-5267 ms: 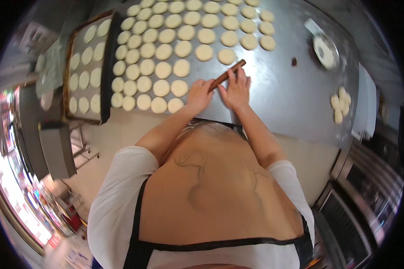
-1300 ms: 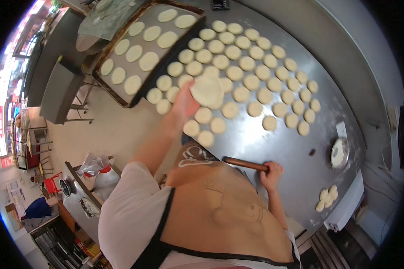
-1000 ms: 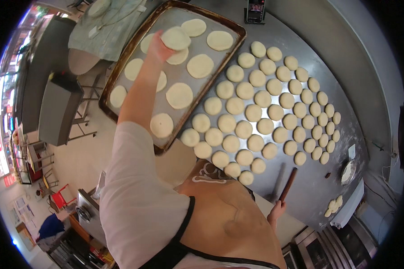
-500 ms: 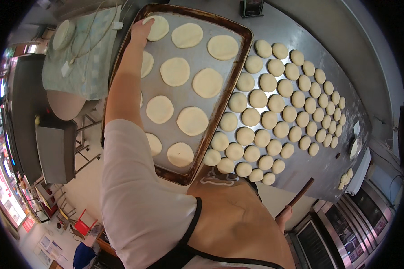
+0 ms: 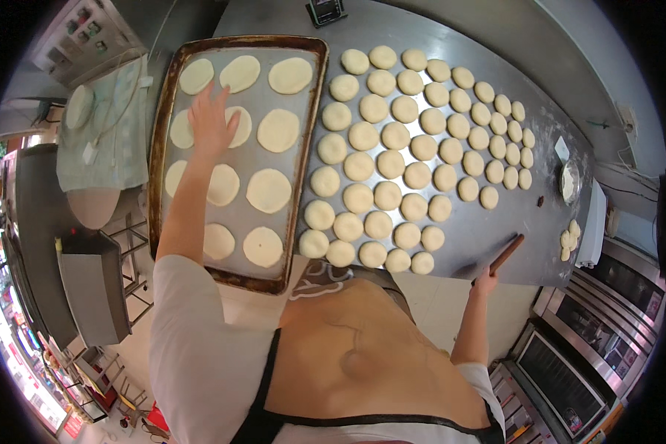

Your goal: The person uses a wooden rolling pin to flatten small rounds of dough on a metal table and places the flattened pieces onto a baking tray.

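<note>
My left hand (image 5: 212, 122) hovers over the left part of a baking tray (image 5: 292, 214) with its fingers spread and nothing in them. Flat dough rounds lie in rows on the tray; one dough round (image 5: 197, 76) sits in the far left corner, just beyond my fingertips. Another dough round (image 5: 238, 127) is partly hidden by my thumb. At the near edge of the table, my right hand (image 5: 485, 282) is closed around one end of a wooden rolling pin (image 5: 508, 252), which points away and to the right.
Many thick dough balls (image 5: 391, 164) stand in rows on the metal table (image 5: 488, 237) right of the tray. A bowl of white powder (image 5: 570, 183) and a small pile of dough pieces (image 5: 570, 238) are at the right. A dark stand (image 5: 325, 11) is at the far edge.
My left hand has drawn back from the far left dough round and opened, leaving the round on the tray. The right hand has lifted the rolling pin toward the table edge. The view has shifted.
</note>
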Demonstrator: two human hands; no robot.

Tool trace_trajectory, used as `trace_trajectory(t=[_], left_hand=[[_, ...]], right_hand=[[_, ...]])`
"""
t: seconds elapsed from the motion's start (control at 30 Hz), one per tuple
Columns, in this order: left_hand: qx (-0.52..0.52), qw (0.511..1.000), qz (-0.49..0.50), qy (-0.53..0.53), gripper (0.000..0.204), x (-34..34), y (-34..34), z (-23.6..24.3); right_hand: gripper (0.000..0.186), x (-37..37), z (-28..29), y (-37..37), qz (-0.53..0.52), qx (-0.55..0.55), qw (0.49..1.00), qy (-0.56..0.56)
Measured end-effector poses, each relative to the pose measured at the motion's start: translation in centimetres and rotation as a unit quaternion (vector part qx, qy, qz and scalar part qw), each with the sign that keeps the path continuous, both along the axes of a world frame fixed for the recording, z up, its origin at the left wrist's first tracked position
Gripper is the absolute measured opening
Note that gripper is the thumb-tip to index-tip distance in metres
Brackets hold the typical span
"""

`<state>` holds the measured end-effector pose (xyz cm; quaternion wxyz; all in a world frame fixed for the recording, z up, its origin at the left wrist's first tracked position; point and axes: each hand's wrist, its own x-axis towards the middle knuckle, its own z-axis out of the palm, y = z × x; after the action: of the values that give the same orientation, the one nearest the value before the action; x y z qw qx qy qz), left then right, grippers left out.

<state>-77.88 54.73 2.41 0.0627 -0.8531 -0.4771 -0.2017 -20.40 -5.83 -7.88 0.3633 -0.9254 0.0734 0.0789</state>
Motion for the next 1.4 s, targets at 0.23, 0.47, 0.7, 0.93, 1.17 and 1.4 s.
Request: trace_trajectory(t=[0.23,0.47,0.7,0.93,1.17,1.4], left_hand=[[-0.066,0.998,-0.018,0.016,0.060,-3.6,-18.8,5.3],[-0.112,0.987,0.108,0.027,0.060,-9.8,-31.1,6.8],[-0.186,0.944,0.226,-0.150,0.060,-16.5,-27.0,3.6],[-0.176,0.918,0.315,-0.163,0.064,-23.3,-14.2,0.5],[-0.458,0.759,0.227,-0.402,0.052,-29.1,-10.2,-0.9],[-0.567,0.667,0.224,-0.429,0.063,-29.6,-8.5,0.5]], right_hand=[[0.061,4.4,-2.1,4.7,0.187,-0.182,0.947,-0.186],[0.084,0.9,-2.0,4.3,0.197,-0.107,0.948,-0.227],[0.057,-10.9,3.0,6.9,0.382,-0.074,0.862,-0.325],[0.052,-37.1,11.7,20.2,0.545,0.179,0.818,0.051],[0.061,-48.9,11.1,26.3,0.494,0.185,0.849,0.026],[0.060,-51.0,11.2,28.6,0.389,0.175,0.904,0.032]])
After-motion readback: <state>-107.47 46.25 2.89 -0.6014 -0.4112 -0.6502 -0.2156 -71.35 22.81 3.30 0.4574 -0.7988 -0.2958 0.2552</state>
